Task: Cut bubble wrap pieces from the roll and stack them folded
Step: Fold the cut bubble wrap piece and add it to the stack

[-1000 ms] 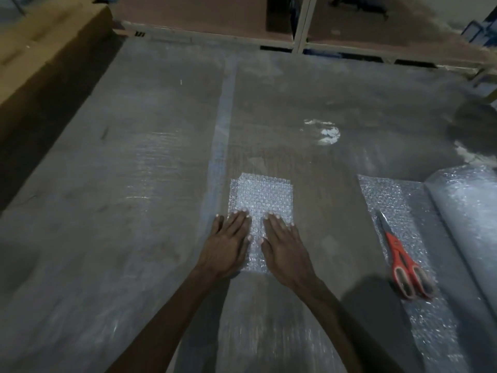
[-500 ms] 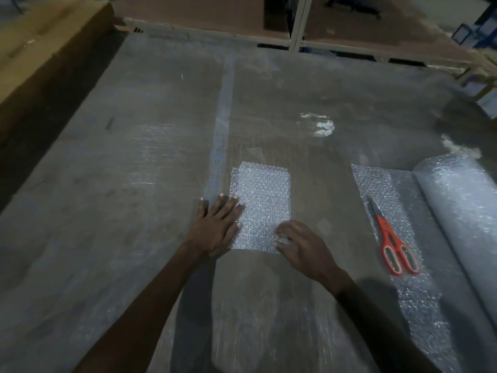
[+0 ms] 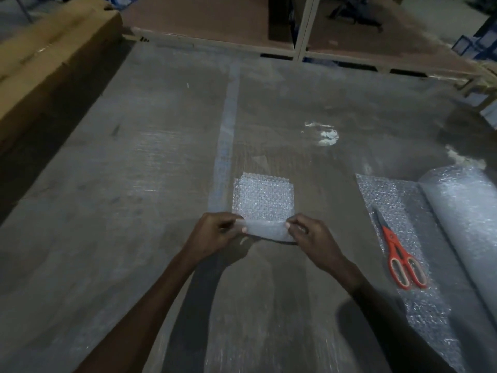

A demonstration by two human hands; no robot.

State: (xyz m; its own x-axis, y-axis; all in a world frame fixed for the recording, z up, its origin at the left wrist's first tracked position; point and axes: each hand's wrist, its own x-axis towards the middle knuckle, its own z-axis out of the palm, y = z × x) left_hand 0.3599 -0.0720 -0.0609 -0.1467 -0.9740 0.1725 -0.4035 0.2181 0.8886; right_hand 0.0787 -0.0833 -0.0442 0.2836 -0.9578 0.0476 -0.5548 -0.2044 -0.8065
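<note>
I see the small bubble wrap piece (image 3: 263, 199) lying flat on the grey floor (image 3: 134, 211) in the middle of my view, with its near edge lifted up off the floor. The left hand (image 3: 212, 235) pinches the near left corner and the right hand (image 3: 312, 238) pinches the near right corner (fingers and thumbs curled tight on the wrap). Over at 3 o'clock from the piece the orange scissors (image 3: 400, 257) lie on the loose sheet (image 3: 390, 200) that comes off the big roll (image 3: 468, 216), and a brown cardboard box (image 3: 45, 55) sits at 10 o'clock.
</note>
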